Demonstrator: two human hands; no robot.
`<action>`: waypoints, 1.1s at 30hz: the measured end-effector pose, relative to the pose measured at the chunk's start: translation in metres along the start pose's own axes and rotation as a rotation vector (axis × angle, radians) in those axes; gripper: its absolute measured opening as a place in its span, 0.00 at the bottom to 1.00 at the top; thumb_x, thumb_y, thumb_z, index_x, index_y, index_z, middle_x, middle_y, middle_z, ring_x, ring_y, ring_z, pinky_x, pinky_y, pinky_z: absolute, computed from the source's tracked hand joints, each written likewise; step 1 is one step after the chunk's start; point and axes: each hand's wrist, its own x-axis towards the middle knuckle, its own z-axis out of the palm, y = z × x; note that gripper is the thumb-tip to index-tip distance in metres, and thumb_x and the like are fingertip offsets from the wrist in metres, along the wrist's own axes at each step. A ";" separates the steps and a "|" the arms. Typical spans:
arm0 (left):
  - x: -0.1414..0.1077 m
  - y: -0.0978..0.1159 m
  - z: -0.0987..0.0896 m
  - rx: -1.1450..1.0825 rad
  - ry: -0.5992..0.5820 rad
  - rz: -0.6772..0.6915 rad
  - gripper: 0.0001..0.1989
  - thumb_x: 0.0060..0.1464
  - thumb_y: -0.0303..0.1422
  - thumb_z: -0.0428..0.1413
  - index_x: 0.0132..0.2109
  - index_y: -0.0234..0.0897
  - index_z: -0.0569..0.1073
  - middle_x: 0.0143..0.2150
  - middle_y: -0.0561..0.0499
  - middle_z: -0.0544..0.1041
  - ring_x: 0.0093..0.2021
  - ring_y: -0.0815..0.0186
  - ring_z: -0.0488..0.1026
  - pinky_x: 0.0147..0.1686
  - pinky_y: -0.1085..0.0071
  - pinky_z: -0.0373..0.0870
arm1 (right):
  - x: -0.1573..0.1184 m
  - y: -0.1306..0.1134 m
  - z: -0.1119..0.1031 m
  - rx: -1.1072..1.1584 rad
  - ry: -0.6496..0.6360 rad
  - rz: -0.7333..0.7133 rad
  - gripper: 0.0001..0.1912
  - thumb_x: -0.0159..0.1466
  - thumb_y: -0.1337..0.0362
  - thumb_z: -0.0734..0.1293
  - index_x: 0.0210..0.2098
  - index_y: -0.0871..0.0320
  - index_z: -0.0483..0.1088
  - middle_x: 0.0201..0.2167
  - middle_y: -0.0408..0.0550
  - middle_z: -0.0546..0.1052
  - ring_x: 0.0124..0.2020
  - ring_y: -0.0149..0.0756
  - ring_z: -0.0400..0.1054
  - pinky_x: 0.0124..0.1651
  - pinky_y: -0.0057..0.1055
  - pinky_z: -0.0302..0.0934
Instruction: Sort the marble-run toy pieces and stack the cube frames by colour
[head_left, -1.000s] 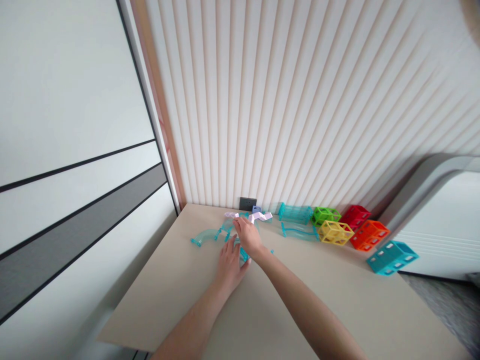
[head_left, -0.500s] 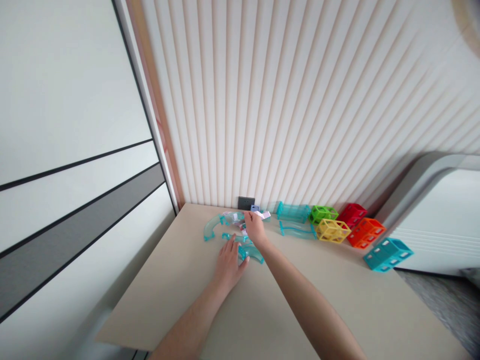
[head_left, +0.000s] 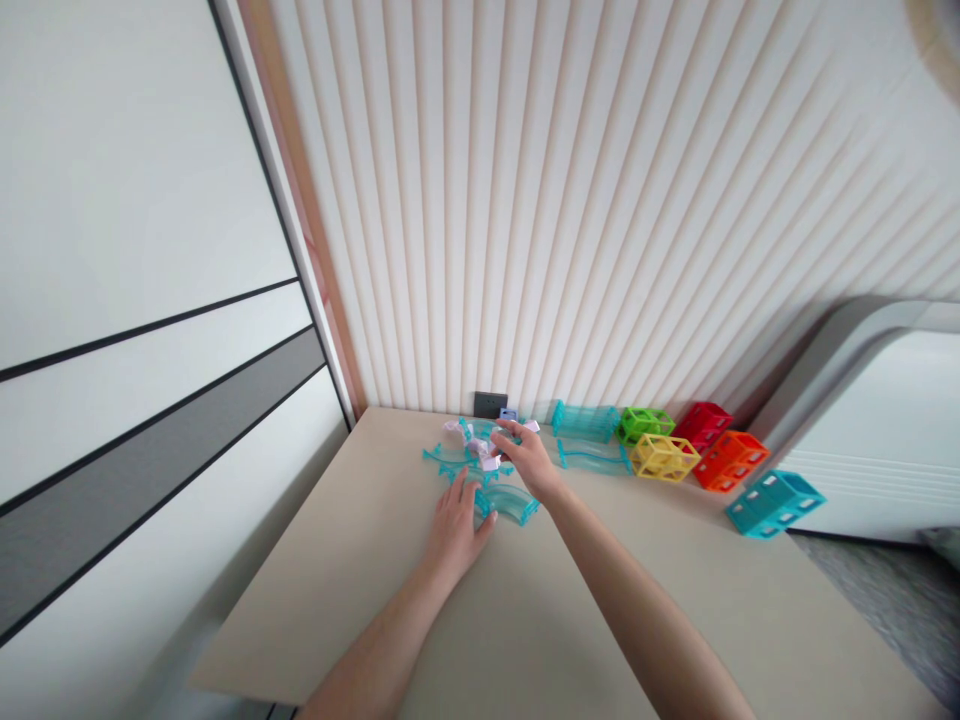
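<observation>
My left hand (head_left: pixel 454 525) lies on the table with its fingers spread. Its fingertips rest against translucent teal curved track pieces (head_left: pixel 511 503), which lie stacked just to its right. Over the small pile behind them is my right hand (head_left: pixel 531 460), fingers apart and thumb separate, with nothing plainly held. Below and left of it lie pale lavender blocks (head_left: pixel 480 446). Another teal track piece (head_left: pixel 446 458) stretches out left of the pile, and teal parts overlap there. My right hand hides part of the pile.
Straight teal tracks (head_left: pixel 586 422) stand by the ribbed wall. Right of them are open-frame blocks: green (head_left: pixel 645 424), yellow (head_left: pixel 664 457), red (head_left: pixel 703 428), orange (head_left: pixel 731 461) and teal (head_left: pixel 775 503), the last near the table's right edge. A dark socket (head_left: pixel 490 404) is on the wall.
My right hand has opened and shifted slightly right. The curved teal piece that arched left of the pile now lies lower and nearer the pile. My left hand has stayed put.
</observation>
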 end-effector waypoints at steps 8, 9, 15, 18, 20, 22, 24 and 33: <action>0.003 0.006 -0.006 -0.042 -0.029 -0.031 0.20 0.58 0.34 0.57 0.56 0.38 0.68 0.50 0.42 0.75 0.52 0.52 0.75 0.51 0.55 0.75 | -0.053 0.009 -0.059 -0.046 -0.019 -0.038 0.29 0.55 0.49 0.75 0.49 0.58 0.69 0.41 0.52 0.79 0.32 0.40 0.79 0.36 0.35 0.72; 0.002 0.007 -0.005 -0.050 -0.036 -0.035 0.20 0.58 0.33 0.58 0.57 0.38 0.68 0.48 0.42 0.75 0.51 0.52 0.76 0.50 0.55 0.75 | -0.061 0.013 -0.065 -0.045 -0.017 -0.029 0.29 0.56 0.48 0.75 0.49 0.58 0.69 0.43 0.53 0.79 0.33 0.42 0.79 0.37 0.36 0.72; -0.003 0.012 0.000 -0.115 -0.030 -0.001 0.26 0.57 0.32 0.59 0.61 0.37 0.65 0.49 0.41 0.76 0.52 0.52 0.75 0.53 0.55 0.74 | -0.092 0.033 -0.091 0.036 -0.036 0.042 0.32 0.56 0.48 0.76 0.55 0.55 0.70 0.50 0.56 0.78 0.38 0.42 0.78 0.45 0.41 0.73; -0.005 0.014 0.001 -0.133 -0.014 0.012 0.28 0.55 0.31 0.60 0.62 0.37 0.64 0.49 0.40 0.76 0.52 0.51 0.75 0.52 0.54 0.75 | -0.099 0.034 -0.093 0.108 -0.124 0.071 0.34 0.56 0.51 0.78 0.58 0.55 0.69 0.54 0.56 0.76 0.39 0.39 0.77 0.46 0.40 0.72; -0.005 0.015 0.001 -0.152 -0.006 0.022 0.29 0.54 0.31 0.62 0.62 0.36 0.65 0.49 0.40 0.76 0.52 0.51 0.76 0.51 0.54 0.76 | -0.100 0.035 -0.092 0.130 -0.161 0.076 0.34 0.56 0.52 0.78 0.59 0.54 0.69 0.55 0.55 0.75 0.39 0.37 0.76 0.46 0.38 0.72; -0.006 0.016 0.001 -0.172 0.002 0.025 0.29 0.54 0.32 0.63 0.61 0.37 0.65 0.49 0.40 0.77 0.51 0.51 0.76 0.50 0.54 0.76 | -0.101 0.036 -0.091 0.112 -0.170 0.063 0.34 0.57 0.53 0.78 0.59 0.54 0.69 0.55 0.54 0.75 0.39 0.37 0.75 0.45 0.37 0.71; -0.006 0.016 0.001 -0.186 0.006 0.023 0.30 0.53 0.32 0.63 0.61 0.37 0.65 0.48 0.41 0.77 0.51 0.51 0.76 0.50 0.54 0.77 | -0.101 0.039 -0.090 0.056 -0.164 0.021 0.32 0.57 0.52 0.77 0.58 0.53 0.70 0.54 0.54 0.76 0.40 0.38 0.75 0.46 0.37 0.71; -0.005 0.018 -0.001 -0.201 -0.006 0.029 0.22 0.53 0.28 0.61 0.54 0.38 0.68 0.45 0.43 0.78 0.47 0.53 0.78 0.48 0.55 0.78 | -0.100 0.045 -0.096 -0.248 -0.146 -0.160 0.31 0.59 0.45 0.74 0.57 0.53 0.72 0.54 0.55 0.78 0.54 0.51 0.72 0.58 0.46 0.64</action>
